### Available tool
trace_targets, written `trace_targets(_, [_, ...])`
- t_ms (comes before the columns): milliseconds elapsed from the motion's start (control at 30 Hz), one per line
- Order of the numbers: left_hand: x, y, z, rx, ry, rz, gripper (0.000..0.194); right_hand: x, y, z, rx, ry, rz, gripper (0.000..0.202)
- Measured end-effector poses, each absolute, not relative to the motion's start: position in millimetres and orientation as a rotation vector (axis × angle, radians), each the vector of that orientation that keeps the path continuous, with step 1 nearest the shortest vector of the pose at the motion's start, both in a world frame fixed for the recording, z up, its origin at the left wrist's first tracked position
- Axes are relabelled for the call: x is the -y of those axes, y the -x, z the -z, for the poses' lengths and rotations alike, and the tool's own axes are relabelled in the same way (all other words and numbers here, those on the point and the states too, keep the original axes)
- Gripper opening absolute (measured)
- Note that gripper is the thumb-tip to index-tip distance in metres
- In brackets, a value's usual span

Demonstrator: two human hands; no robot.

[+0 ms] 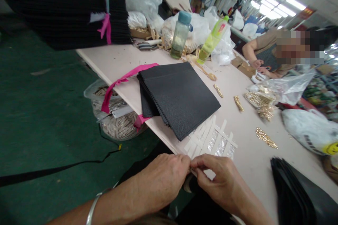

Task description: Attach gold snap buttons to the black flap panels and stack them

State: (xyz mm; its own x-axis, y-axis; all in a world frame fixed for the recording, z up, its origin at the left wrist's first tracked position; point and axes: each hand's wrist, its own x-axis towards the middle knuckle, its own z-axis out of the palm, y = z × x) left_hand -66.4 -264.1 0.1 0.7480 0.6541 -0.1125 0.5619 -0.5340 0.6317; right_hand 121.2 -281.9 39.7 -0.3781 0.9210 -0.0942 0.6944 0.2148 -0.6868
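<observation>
At the table's near edge my left hand [167, 175] and my right hand [218, 179] meet, fingertips almost touching. Both have their fingers pinched together around something too small and hidden to name. Just beyond them white strips [218, 140] lie crossed over clear plastic on the table. A stack of black leather-like sheets [182, 95] rests behind, with a pink cloth strip [124, 79] beside it. Small gold metal pieces lie in groups to the right, one group [266, 137] nearest my right hand.
A tall black stack [79, 10] stands at the back left. Two bottles [181, 35] [212, 40] stand before plastic bags. More black sheets [298, 193] are at the lower right. Across the table sits another person [264, 47]. A filled bag [118, 123] is below the table edge.
</observation>
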Motion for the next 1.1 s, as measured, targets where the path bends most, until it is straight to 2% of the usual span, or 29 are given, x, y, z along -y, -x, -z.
trace_targets(367, [264, 66, 1, -0.936, -2.358, -0.239, 0.020, 280, -116, -37, 2.061, 1.539, -0.891, 0.026])
trace_targets(567, [262, 66, 4, -1.008, -2.293, -0.296, 0.018, 279, -106, -33, 1.958, 1.486, -0.819, 0.017])
trace_targets(700, [259, 71, 4, -1.005, -2.201, -0.453, 0.021, 272, -99, -34, 1.914, 1.442, -0.907, 0.012])
trace_targets(833, [257, 78, -1, -1.011, -1.814, -0.700, 0.021, 252, -98, -36, 1.832, 1.433, -1.012, 0.012])
trace_targets(1100, [249, 86, 19, -1.198, -0.941, -0.987, 0.028, 141, -91, -34, 2.173, 1.318, -0.247, 0.012])
